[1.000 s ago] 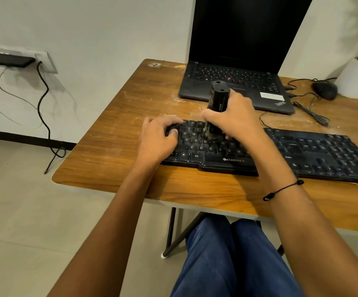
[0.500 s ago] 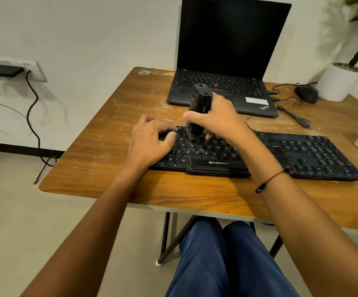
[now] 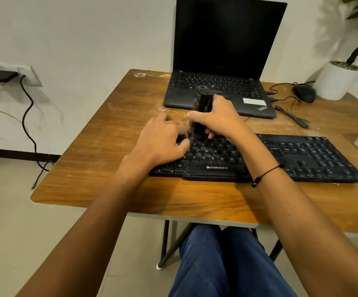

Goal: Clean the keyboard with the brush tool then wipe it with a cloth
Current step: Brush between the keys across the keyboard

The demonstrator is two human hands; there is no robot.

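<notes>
Both hands work at the left part of the black keyboard (image 3: 259, 159). The right hand (image 3: 218, 118) has its fingers and thumb wrapped round the upright black brush tool (image 3: 202, 108), whose lower end meets the upper key rows. The left hand (image 3: 163, 140) rests on the keyboard's left end, fingers bent over the keys (holding nothing). The keyboard lies on a wooden table (image 3: 113, 168), with an open laptop (image 3: 223, 61) behind it and a mouse (image 3: 304, 93) beside a white plant pot (image 3: 336, 80).

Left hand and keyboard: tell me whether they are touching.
Touching. The head view shows the left hand resting on the left end of the keyboard, its thumb and fingers lying on the keys with no gap visible.
</notes>
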